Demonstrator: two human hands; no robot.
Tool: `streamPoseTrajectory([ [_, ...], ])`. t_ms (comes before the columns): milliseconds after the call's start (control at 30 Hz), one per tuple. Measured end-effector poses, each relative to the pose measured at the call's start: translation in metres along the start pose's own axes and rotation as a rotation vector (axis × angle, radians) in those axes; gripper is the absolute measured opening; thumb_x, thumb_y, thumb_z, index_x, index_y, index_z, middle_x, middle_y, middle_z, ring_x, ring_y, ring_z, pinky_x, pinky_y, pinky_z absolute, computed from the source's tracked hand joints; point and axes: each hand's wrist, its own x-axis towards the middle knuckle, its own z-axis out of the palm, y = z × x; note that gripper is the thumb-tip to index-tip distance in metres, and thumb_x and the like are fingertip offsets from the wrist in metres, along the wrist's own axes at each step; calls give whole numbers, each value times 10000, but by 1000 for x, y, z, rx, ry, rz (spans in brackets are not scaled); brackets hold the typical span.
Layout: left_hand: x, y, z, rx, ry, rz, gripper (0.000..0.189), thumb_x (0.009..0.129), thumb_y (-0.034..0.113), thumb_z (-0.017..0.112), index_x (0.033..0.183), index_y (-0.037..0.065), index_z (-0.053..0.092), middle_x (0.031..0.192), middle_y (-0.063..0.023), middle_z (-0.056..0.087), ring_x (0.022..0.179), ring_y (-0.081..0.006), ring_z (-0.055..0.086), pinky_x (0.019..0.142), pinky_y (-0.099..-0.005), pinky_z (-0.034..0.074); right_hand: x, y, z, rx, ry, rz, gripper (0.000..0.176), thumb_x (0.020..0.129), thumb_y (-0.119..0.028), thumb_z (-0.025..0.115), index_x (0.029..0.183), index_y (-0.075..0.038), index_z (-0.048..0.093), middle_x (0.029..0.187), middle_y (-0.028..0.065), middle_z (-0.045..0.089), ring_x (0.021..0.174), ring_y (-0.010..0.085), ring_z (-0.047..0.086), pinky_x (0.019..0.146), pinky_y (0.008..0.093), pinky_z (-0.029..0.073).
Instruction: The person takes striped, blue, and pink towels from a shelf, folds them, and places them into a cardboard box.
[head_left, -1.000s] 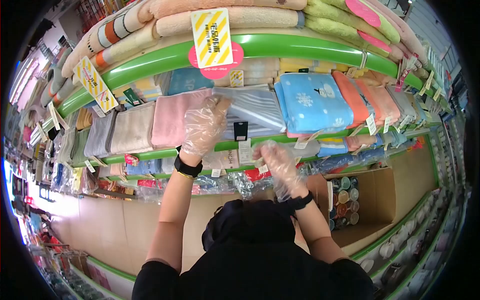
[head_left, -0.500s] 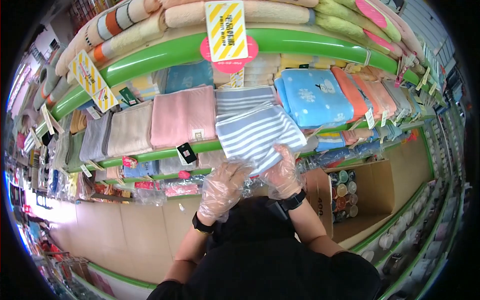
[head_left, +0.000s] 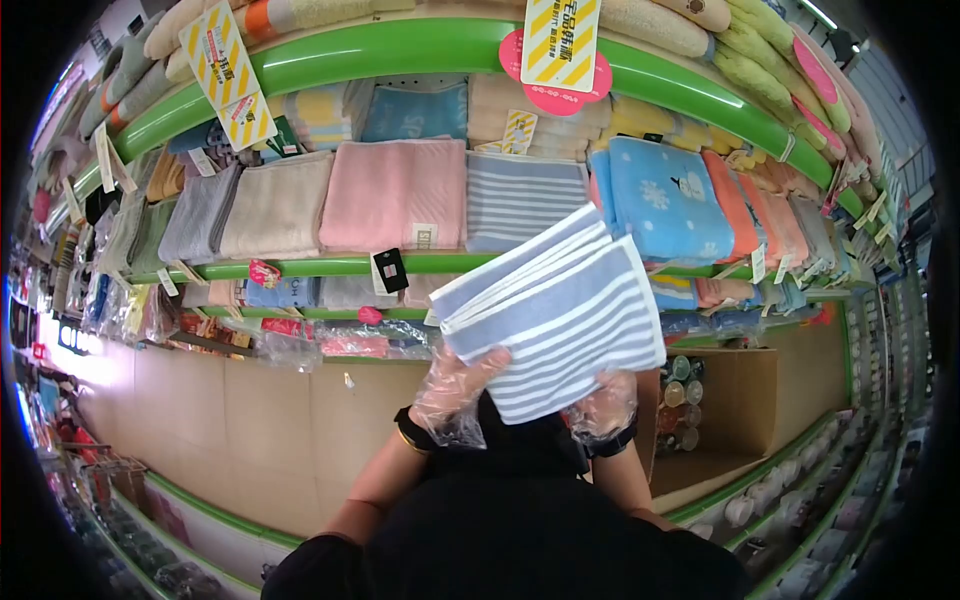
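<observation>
A folded blue-and-white striped towel is held up in front of the shelf, its folded layers fanned a little at the upper left. My left hand, in a clear plastic glove, grips the towel's lower left edge with the thumb on top. At the lower right edge, my right hand, gloved too, holds the towel, its fingers partly hidden beneath. Behind it on the shelf lies a matching striped towel. A pink towel is to its left and a light blue snowflake towel to its right.
Green shelf rails curve across the front, with hanging price tags. More towels line the left. An open cardboard box with lidded containers stands on the floor at right, near another shelf of goods.
The striped towel has come away from the shelf toward me and turned, its layers now showing. Both hands have drawn back and lower with it. The view has shifted slightly.
</observation>
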Motion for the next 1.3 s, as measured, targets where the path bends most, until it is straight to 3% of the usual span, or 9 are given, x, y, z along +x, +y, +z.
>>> streamPoseTrajectory([
  [200, 4, 22, -4, -13, -60, 13, 384, 898, 96, 622, 1261, 21, 522, 1194, -41, 586, 1108, -135, 511, 956, -302, 409, -5, -17, -2, -893, 8, -244, 530, 784, -268, 724, 1198, -7, 521, 1132, 141, 593, 1064, 246, 567, 875, 366, 493],
  [233, 4, 22, -10, -6, -64, 7, 384, 898, 96, 622, 1261, 21, 522, 1194, -41, 586, 1108, -135, 511, 956, -302, 409, -3, -14, -55, -574, -21, 1, 691, 741, -290, 762, 1284, 1, 450, 1216, 152, 549, 1148, 238, 518, 916, 359, 470],
  [300, 5, 19, -22, 319, -90, 34, 416, 895, 100, 622, 1281, 15, 492, 1203, -68, 581, 1108, -164, 520, 956, -311, 409, 20, -39, -23, -243, -84, -116, 744, 717, -63, 745, 1363, -28, 377, 1355, 115, 449, 1188, 224, 479, 959, 332, 428],
  [433, 7, 19, -33, 588, -281, 23, 420, 884, 90, 625, 1271, 6, 483, 1184, -86, 582, 1075, -190, 543, 932, -323, 425, 10, -66, 57, -1076, 271, -616, 661, 720, -121, 742, 1311, -73, 449, 1327, 92, 496, 1187, 269, 506, 1013, 412, 400],
  [500, 5, 18, -21, 588, -258, 45, 385, 865, 68, 649, 1220, -4, 520, 1120, -83, 623, 1003, -145, 562, 875, -303, 453, 15, -76, 81, -1746, -350, -804, 550, 679, -172, 784, 1177, -119, 555, 1219, 68, 560, 1124, 278, 543, 1031, 497, 371],
  [700, -2, 24, -18, 373, -246, -174, 407, 825, 44, 654, 1210, -9, 533, 1096, -68, 618, 977, -133, 547, 860, -307, 444, 31, -49, 90, -1700, -419, -780, 488, 620, -271, 817, 1024, -127, 585, 1021, 54, 592, 1000, 278, 581, 1018, 555, 367],
  [1000, -6, 19, -22, 216, -250, -95, 474, 832, 155, 670, 1252, 5, 510, 1115, -91, 603, 985, -159, 532, 889, -317, 418, 28, -28, 84, -1756, -421, -781, 332, 661, -174, 766, 956, -120, 624, 884, 60, 560, 871, 282, 569, 990, 515, 409],
  [1067, -13, 12, -30, 105, -51, -243, 429, 887, 210, 624, 1243, -5, 520, 1131, -85, 598, 1005, -150, 521, 901, -305, 408, 24, -25, 83, -1755, -452, -804, 280, 670, -159, 754, 924, -122, 642, 862, 53, 557, 862, 278, 568, 993, 507, 410],
  [1300, -2, 35, -8, 149, -182, -360, 407, 920, 185, 573, 1253, -43, 517, 1175, -99, 600, 1047, -165, 545, 909, -294, 429, 13, -31, 90, -1684, -346, -830, 276, 616, -28, 704, 865, -133, 647, 778, 34, 565, 770, 266, 586, 973, 514, 431],
])
